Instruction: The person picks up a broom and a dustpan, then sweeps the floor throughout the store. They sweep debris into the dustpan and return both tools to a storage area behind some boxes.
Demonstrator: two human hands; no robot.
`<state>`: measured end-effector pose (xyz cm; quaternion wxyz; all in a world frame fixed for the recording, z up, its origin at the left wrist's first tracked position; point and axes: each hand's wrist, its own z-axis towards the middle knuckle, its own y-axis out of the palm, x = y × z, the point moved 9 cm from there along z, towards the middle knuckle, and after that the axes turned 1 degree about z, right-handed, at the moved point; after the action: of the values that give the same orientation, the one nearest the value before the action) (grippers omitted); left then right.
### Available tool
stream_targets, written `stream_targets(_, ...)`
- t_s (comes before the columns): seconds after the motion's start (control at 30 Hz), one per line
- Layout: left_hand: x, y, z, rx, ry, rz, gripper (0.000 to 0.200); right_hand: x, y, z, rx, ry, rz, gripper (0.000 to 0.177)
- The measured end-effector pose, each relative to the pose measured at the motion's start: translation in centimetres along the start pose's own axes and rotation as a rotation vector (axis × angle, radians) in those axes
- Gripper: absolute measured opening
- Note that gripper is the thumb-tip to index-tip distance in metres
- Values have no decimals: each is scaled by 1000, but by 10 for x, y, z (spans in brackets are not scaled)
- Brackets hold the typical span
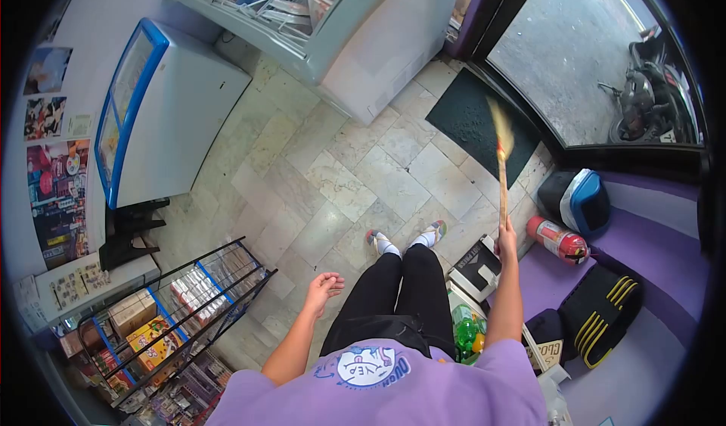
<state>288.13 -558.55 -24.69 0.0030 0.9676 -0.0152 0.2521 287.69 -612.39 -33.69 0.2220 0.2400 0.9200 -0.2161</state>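
Note:
A long-handled broom (pixel 504 189) is in my right hand (pixel 506 242), fingers wrapped round the lower end of its wooden handle. Its pale straw head, blurred by motion, overlaps the dark green doormat (pixel 463 108) by the glass door. My left hand (pixel 325 290) hangs over the tiled floor beside my legs, holding nothing, its fingers loosely bent and apart. Nearest to it is a black wire rack (pixel 261 276) stocked with boxes and packets.
Two freezers, one white with a blue frame (pixel 162 116) and one grey-white (pixel 386 48), stand ahead. To the right are a blue-lidded bin (pixel 586 203), a red fire extinguisher (pixel 556 238) and a black case with yellow stripes (pixel 601 312). Green bottles (pixel 467 328) sit beside my leg.

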Motion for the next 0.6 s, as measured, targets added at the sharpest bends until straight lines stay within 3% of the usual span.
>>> stream_targets(0.03, 4, -6, 2, 0, 25, -17, 19, 10, 12, 25, 72, 66, 111, 36)
stream_targets(0.1, 13, -18, -4, 28, 42, -26, 18, 72, 68, 101, 16, 294, 138, 20)
stream_targets(0.13, 15, -28, -10, 44, 42, -23, 18, 91, 106, 116, -69, 209, -22, 21)
stream_targets(0.2, 15, -47, -15, 84, 47, -41, 17, 118, 214, 94, -230, 38, -344, 23)
stream_targets(0.23, 13, -53, -18, 103, 51, -55, 17, 109, 249, 34, -197, 179, -178, 24)
stream_targets(0.27, 10, -57, -20, 103, 41, -61, 17, 121, 281, 13, -200, 178, -176, 25)
stream_targets(0.3, 10, -61, -21, 103, 38, -66, 16, 113, 306, -31, -338, 244, -96, 32)
stream_targets(0.37, 16, -63, -21, 106, 47, -88, 16, 99, 321, -78, -496, 327, -213, 38)
stream_targets(0.47, 28, -60, -19, 108, 77, -141, 16, 61, 291, -86, -709, 342, -153, 40)
stream_targets(0.5, 31, -56, -17, 105, 80, -164, 15, 46, 272, -75, -742, 246, -187, 42)
stream_targets(0.53, 35, -53, -15, 105, 81, -189, 15, 32, 249, -55, -704, 155, -229, 43)
stream_targets(0.6, 46, -43, -9, 106, 96, -207, 15, -60, 181, -88, -504, 75, -401, 40)
